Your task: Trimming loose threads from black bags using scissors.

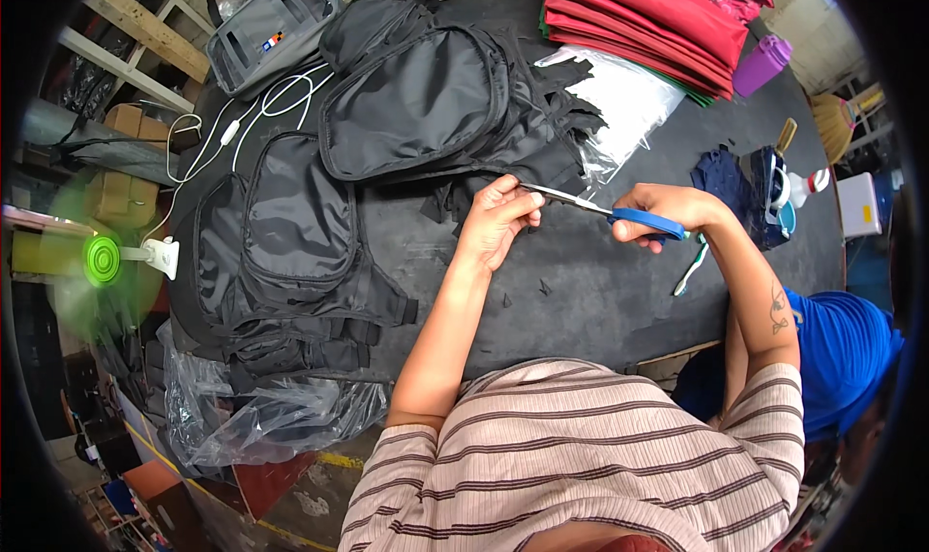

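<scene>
My right hand [668, 208] is closed round the blue handles of a pair of scissors [573, 200], whose blades point left. The blade tips reach the fingers of my left hand [498, 221]. That hand is pinched together at the lower edge of a black backpack [416, 107]; what lies between its fingertips is too small to make out. A second black backpack [300, 208] lies to the left, its straps toward me. Small black scraps [544, 287] are scattered on the dark table [464, 305] below the scissors.
Folded red fabric [639, 29] is stacked at the back beside clear plastic [629, 117] and a purple bottle [763, 65]. A toothbrush [691, 267] lies right. A green fan [102, 260] spins at left near white cables [232, 131]. A person in blue [842, 358] is close at right.
</scene>
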